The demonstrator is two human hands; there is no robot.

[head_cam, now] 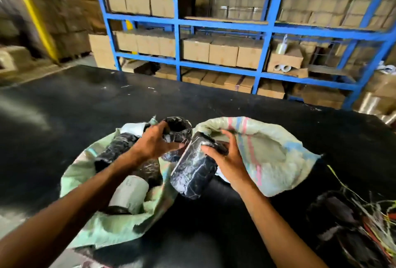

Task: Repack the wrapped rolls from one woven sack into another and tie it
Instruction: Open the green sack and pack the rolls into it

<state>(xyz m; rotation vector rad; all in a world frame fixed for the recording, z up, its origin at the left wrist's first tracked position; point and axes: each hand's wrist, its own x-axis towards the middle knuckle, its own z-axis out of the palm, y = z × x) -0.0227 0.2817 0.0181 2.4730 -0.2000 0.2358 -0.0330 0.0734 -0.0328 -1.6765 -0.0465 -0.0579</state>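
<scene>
Two pale green woven sacks lie open on the black table. The left sack (90,220) holds several black wrapped rolls and a grey-wrapped roll (128,192). The right sack (274,156), striped pink and blue, gapes toward me. My left hand (154,143) grips a black wrapped roll (177,130) above the left sack's mouth. My right hand (227,158) holds another black wrapped roll (192,175) by its upper end, between the two sacks at the right sack's opening.
The black table (107,100) stretches away in front. A tangle of coloured string and dark wrapped items (355,229) lies at the near right. Behind the table stands blue shelving (177,23) stacked with cardboard boxes.
</scene>
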